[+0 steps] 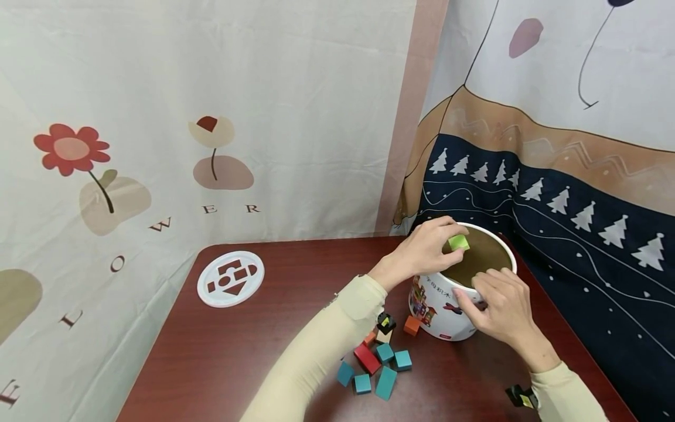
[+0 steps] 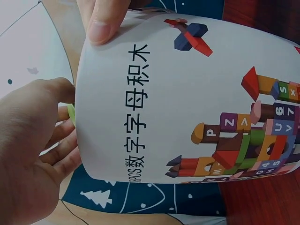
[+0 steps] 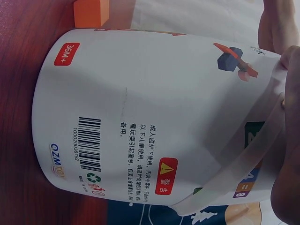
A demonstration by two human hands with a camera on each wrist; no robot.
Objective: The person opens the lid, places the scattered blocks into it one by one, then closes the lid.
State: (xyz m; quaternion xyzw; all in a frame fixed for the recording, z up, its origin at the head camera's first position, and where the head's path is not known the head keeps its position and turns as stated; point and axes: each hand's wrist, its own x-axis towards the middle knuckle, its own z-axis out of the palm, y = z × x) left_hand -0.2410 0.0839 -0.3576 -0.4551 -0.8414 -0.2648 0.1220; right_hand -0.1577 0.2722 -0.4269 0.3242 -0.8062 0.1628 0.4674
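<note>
A white printed bucket (image 1: pixel 448 313) stands upright near the table's right edge, its top uncovered. My left hand (image 1: pixel 428 249) reaches over the rim and pinches a light green block (image 1: pixel 458 242) at the opening. In the left wrist view, only a sliver of the green block (image 2: pixel 71 114) shows beside the bucket wall (image 2: pixel 164 93). My right hand (image 1: pixel 501 305) grips the near right side of the rim, thumb outside and fingers over the edge. A white handle strap (image 3: pixel 234 164) runs across the bucket's side in the right wrist view.
Left of the bucket lie several teal blocks (image 1: pixel 386 383), a red block (image 1: pixel 367 358) and an orange block (image 1: pixel 412 326) close to its base. A white round lid (image 1: pixel 255 287) with shaped holes sits at the far left. Cloth curtains (image 1: pixel 316 117) hang behind the table.
</note>
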